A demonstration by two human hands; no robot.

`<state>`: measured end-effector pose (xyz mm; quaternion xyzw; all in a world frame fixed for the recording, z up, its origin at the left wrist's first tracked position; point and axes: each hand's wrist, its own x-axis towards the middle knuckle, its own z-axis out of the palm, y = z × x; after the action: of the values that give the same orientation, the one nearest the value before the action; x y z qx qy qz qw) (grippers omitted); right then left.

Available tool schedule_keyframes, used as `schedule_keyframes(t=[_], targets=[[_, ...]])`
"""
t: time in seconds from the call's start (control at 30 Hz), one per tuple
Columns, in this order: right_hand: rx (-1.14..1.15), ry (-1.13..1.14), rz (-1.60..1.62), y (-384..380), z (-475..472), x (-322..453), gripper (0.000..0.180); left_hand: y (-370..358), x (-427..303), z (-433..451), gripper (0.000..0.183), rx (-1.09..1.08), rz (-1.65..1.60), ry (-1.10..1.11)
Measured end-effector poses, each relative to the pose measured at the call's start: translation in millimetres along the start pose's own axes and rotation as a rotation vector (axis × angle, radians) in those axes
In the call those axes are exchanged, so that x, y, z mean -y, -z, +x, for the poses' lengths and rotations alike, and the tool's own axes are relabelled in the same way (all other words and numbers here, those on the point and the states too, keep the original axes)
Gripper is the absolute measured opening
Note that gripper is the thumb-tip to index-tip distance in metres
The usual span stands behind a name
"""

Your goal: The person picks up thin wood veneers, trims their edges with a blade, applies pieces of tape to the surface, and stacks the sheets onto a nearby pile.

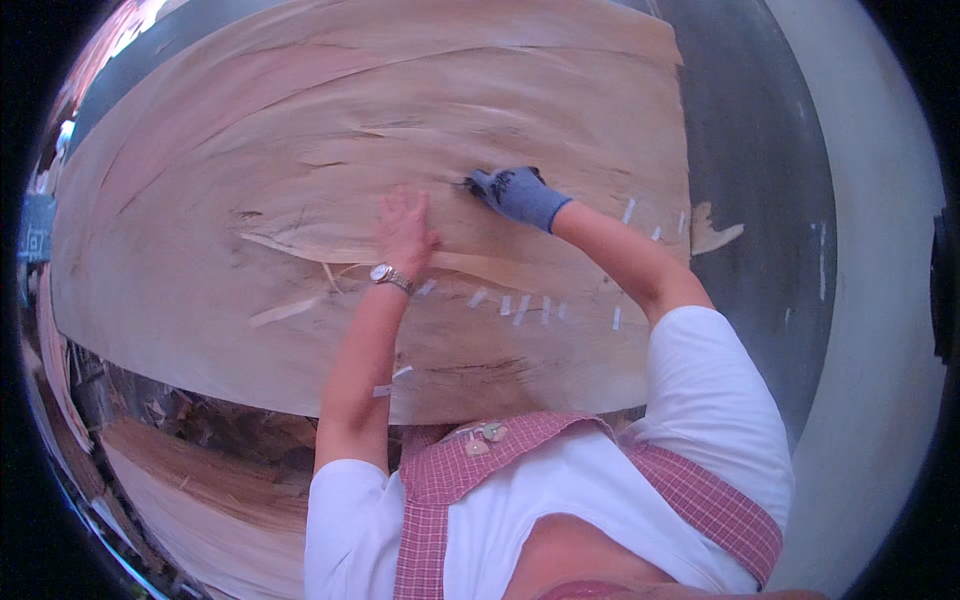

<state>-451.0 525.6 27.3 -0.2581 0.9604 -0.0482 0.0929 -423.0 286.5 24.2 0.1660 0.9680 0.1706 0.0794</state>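
Note:
A large thin sheet of wood veneer (540,112) lies before me, wavy and creased, with splits in its surface. My left hand (405,229) is bare and rests palm down on it, fingers spread, next to a long split with a lifted pale edge (285,244). To its right, my right hand (521,196) wears a blue-grey knit glove with black patches. Its fingers are curled and their tips meet the veneer. Something thin and dark shows at those tips, too blurred to tell whether it is a tool or the glove.
Short strips of whitish tape (522,309) dot the sheet's near part. A torn veneer scrap (712,231) lies on the dark tabletop (750,135) at the right. Loose slivers (289,310) lie left of my wrist. More veneer sheets (195,517) and scraps are at the lower left.

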Motion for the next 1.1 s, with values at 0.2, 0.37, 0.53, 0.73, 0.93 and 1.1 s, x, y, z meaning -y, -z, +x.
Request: schedule_keyframes(t=[0.2, 0.37, 0.53, 0.73, 0.93, 1.1], targets=[[0.033, -0.339, 0.005, -25, -187, -36, 0.026, -8, -1, -6, 0.068, 0.011, 0.001, 0.070], [0.204, -0.616, -0.047, -53, -325, -41, 0.032, -7, -6, -2, 0.070, 0.028, 0.060, 0.057], [-0.046, -0.593, 0.075, -56, -355, -45, 0.033, -12, 1, 0, 0.070, -0.016, 0.117, -0.012], [-0.184, -0.332, 0.158, -18, -293, 7, 0.026, -7, -7, -2, 0.069, 0.014, 0.205, 0.031], [-0.376, -0.306, -0.002, 38, -234, -12, 0.016, -9, 10, -5, 0.071, 0.133, 0.177, 0.057], [-0.217, -0.326, -0.028, 13, -157, -105, 0.016, 19, -14, 14, 0.102, 0.298, 0.149, 0.055]])
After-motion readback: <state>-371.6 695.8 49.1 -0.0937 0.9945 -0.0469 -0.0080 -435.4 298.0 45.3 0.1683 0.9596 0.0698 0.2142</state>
